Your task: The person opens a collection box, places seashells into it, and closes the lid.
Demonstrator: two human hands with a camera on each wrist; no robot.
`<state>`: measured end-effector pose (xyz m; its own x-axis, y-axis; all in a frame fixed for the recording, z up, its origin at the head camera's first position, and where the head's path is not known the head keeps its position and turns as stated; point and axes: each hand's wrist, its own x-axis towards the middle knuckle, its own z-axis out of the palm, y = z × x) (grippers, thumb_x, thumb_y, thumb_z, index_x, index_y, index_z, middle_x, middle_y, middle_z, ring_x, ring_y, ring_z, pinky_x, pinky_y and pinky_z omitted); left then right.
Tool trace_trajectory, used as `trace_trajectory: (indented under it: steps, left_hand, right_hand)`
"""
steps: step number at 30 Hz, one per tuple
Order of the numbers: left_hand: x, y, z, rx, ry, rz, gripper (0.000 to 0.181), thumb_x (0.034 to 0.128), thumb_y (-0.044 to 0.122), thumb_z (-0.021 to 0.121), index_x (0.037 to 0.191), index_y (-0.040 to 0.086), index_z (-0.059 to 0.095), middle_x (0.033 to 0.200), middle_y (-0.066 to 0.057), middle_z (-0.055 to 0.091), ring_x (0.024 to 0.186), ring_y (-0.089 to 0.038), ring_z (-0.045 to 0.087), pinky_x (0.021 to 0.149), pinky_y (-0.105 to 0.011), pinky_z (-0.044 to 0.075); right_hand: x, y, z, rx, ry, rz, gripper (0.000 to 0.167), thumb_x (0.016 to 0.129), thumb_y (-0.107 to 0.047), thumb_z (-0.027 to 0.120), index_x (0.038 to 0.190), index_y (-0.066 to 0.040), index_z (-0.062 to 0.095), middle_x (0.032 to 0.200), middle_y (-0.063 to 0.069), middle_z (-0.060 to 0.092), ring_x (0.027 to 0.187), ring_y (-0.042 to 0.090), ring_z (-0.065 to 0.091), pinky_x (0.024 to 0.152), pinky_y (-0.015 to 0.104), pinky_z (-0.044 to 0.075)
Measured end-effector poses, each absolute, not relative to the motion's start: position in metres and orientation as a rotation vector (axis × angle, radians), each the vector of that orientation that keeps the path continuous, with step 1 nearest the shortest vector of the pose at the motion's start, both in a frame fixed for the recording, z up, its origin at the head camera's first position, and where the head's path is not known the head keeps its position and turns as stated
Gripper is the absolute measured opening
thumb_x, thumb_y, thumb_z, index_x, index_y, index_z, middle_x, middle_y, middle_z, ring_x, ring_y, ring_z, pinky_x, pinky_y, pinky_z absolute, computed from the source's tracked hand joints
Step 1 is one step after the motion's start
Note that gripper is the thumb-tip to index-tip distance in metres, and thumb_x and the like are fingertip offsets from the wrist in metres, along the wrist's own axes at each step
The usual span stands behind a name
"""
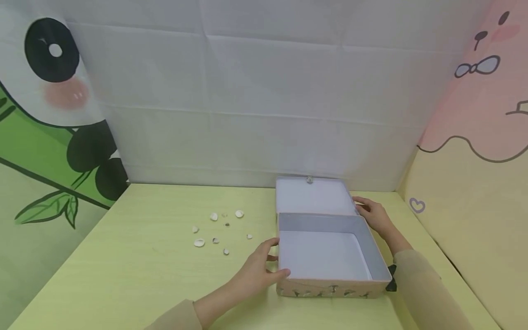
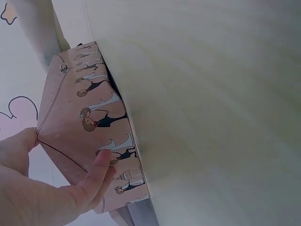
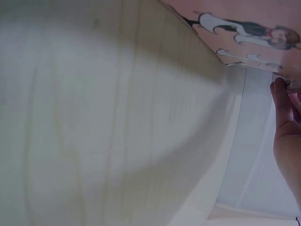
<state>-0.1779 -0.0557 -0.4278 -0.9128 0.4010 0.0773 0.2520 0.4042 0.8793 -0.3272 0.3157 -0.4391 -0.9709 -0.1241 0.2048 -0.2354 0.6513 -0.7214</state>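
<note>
A rectangular box (image 1: 334, 288) stands with its lid (image 1: 315, 196) tipped back, its pale inside bare. The left hand (image 1: 257, 270) touches the box's left side, thumb at the front left corner; in the left wrist view that hand (image 2: 51, 188) lies with spread fingers on the pink box wall (image 2: 75, 108) printed with small figures. At the lid's right edge, the right hand (image 1: 373, 215) has its fingers on the rim. In the right wrist view the right hand (image 3: 287, 122) is at the picture's right edge, bent fingertips by the box (image 3: 249, 33); its exact hold is partly cut off.
Several small white shells (image 1: 199, 243) lie scattered on the pale yellow table (image 1: 123, 256) left of the box. A white cloth (image 1: 247, 91) hangs behind, and printed panels (image 1: 466, 192) stand at both sides. A small dark object (image 1: 391, 278) shows between the box and the right sleeve.
</note>
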Motion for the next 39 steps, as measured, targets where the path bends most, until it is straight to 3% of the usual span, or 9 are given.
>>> trace_trajectory:
  steps: [13,22,39]
  left_hand:
    - [-0.176,-0.057,-0.426,0.585,2.521,1.505,0.081,0.0816,0.029,0.074,0.143,0.0,0.029,0.143,-0.02,0.036,0.113,-0.032,0.055,0.071,-0.02,0.053]
    - [-0.177,-0.056,-0.426,0.581,2.529,1.493,0.082,0.0813,0.029,0.074,0.143,0.0,0.029,0.143,-0.019,0.037,0.113,-0.031,0.055,0.071,-0.02,0.052]
    - [-0.177,-0.054,-0.423,0.568,2.514,1.485,0.083,0.0805,0.03,0.075,0.143,0.0,0.029,0.144,-0.019,0.036,0.114,-0.033,0.055,0.072,-0.022,0.053]
  right_hand:
    - [-0.318,0.317,-0.43,0.337,-2.784,1.345,0.045,0.097,-0.012,0.05,0.137,0.007,0.041,0.133,0.032,0.047,0.116,0.043,0.052,0.082,0.026,0.05]
    - [-0.313,0.322,-0.418,0.422,-2.815,1.49,0.056,0.097,-0.013,0.051,0.143,0.007,0.025,0.14,0.033,0.036,0.124,0.048,0.043,0.089,0.048,0.05]
    - [-0.29,0.331,-0.397,0.489,-2.888,1.454,0.053,0.094,-0.021,0.058,0.136,0.005,0.04,0.133,0.03,0.046,0.112,0.042,0.055,0.08,0.039,0.055]
